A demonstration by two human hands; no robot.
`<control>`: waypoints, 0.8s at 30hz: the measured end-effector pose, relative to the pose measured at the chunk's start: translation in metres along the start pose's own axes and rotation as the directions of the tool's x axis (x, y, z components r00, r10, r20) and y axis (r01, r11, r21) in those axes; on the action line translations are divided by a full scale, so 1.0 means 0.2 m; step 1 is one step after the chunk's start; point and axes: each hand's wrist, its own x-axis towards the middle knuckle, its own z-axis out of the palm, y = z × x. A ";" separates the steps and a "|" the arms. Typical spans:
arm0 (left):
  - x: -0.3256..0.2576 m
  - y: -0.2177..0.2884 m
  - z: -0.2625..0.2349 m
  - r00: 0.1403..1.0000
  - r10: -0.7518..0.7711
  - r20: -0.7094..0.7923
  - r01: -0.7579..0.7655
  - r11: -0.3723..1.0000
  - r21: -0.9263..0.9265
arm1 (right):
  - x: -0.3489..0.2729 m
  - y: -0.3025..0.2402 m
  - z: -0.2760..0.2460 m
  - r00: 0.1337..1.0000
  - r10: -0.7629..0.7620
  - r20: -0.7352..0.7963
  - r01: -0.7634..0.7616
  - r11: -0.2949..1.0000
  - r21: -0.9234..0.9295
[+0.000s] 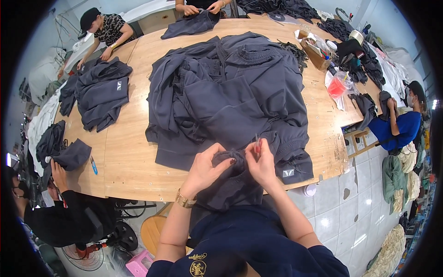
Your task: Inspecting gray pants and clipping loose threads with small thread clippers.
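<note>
My left hand (204,170) pinches the gathered edge of a dark grey garment (230,188), which hangs over the table's near edge toward my lap. Close beside it, my right hand (263,166) is closed around small red-handled thread snips (258,145), their metal tip pointing up and away from me. The right fingertips also touch the garment's gathered edge. Right beyond both hands lies a large pile of dark grey garments (230,101) with elastic waistbands. A small light label (288,173) shows on a piece at the pile's near right corner.
The wooden table (131,152) curves around me. Blue-handled snips (93,165) lie left, near smaller garment heaps (99,92). Co-workers handle garments at the left, far side and right. A cardboard box (316,53) and a cup with red contents (338,85) stand at far right.
</note>
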 end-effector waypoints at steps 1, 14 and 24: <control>0.00 0.00 0.00 1.000 0.002 -0.018 -0.002 1.000 -0.006 | 0.01 -0.01 -0.01 0.999 -0.046 -0.020 0.048 0.996 0.079; 0.00 -0.09 0.01 0.997 0.063 0.042 -0.055 0.984 -0.169 | 0.10 -0.10 0.03 0.978 -0.143 0.150 0.060 0.887 0.459; 0.00 0.06 0.00 0.989 0.092 -0.117 -0.087 0.995 0.044 | 0.11 -0.24 -0.03 0.952 -0.202 0.231 0.198 0.979 0.038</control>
